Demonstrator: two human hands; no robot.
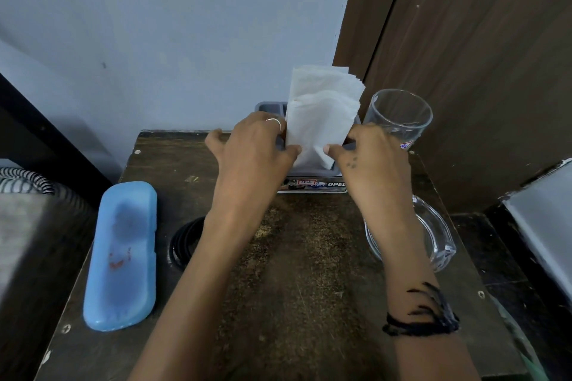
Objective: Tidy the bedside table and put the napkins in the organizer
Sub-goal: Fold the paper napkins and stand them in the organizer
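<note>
A stack of white napkins point(322, 108) stands upright in a grey organizer point(269, 108) at the back of the dark wooden bedside table point(297, 257). My left hand point(250, 145) pinches the stack's lower left side. On the lower right side, my right hand point(368, 153) grips the same stack with its fingertips. Most of the organizer is hidden behind my hands and the napkins; only its back left compartments and front edge show.
A blue plastic case point(122, 254) lies along the table's left side. Black hair bands point(182, 241) sit beside it. A clear drinking glass point(399, 117) stands right of the organizer, and a glass dish point(433, 232) lies at the right edge. A wooden door stands behind.
</note>
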